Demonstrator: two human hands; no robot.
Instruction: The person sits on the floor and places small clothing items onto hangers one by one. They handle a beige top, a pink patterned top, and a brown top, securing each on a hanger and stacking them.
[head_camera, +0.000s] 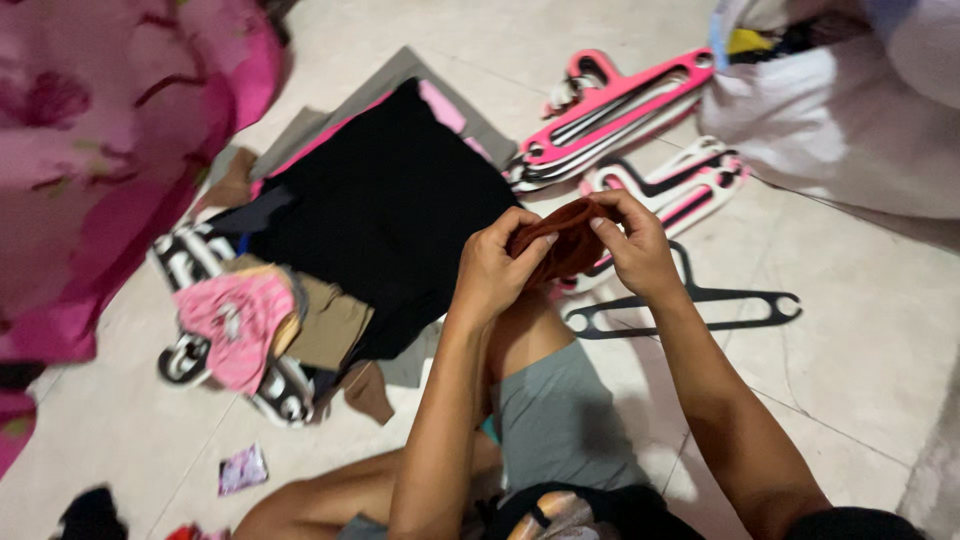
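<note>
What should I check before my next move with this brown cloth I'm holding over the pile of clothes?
1. Both hands on the brown cloth: ok, left hand and right hand pinch it.
2. Cloth off the floor: ok.
3. Cloth spread flat: not ok, bunched.
4. Black garment on top of the pile lies flat: ok.
5. Black hanger within reach: ok, beside the right wrist.
6. Pink hangers sorted: cannot tell.
</note>
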